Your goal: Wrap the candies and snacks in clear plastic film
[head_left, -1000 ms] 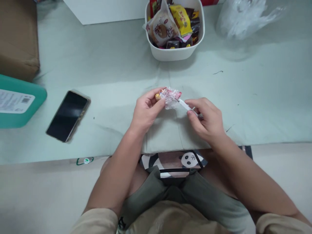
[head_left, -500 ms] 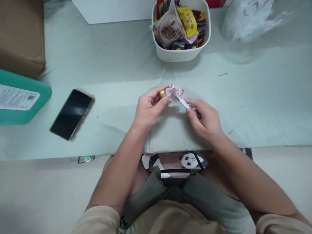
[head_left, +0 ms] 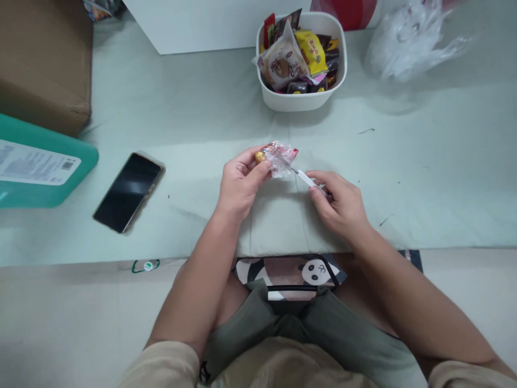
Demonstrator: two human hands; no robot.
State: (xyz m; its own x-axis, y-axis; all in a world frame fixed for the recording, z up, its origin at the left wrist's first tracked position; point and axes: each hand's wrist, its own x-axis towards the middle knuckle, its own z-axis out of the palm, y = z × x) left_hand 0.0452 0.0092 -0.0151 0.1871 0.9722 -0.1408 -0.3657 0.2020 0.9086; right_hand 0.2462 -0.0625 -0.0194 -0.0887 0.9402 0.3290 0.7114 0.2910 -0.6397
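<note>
Between thumb and fingers, my left hand (head_left: 241, 178) pinches a small clear plastic packet (head_left: 280, 159) with red print and a shiny gold piece at its left end. My right hand (head_left: 340, 198) is closed on the white handle of a small knife (head_left: 307, 179), which points up and left. Its dark tip meets the right side of the packet; whether it is inside the plastic I cannot tell. Both hands are held above the pale green tablecloth, near the table's front edge.
A white tub (head_left: 304, 101) full of wrapped snacks stands at the back, with a clear plastic bag (head_left: 407, 43) to its right. On the left are a phone (head_left: 129, 192), a green container (head_left: 48, 191) and a cardboard box (head_left: 44, 64).
My left hand and the packet have shifted slightly left, away from my right hand. The knife now shows more of its tip at the packet's edge. The camera view has moved a little.
</note>
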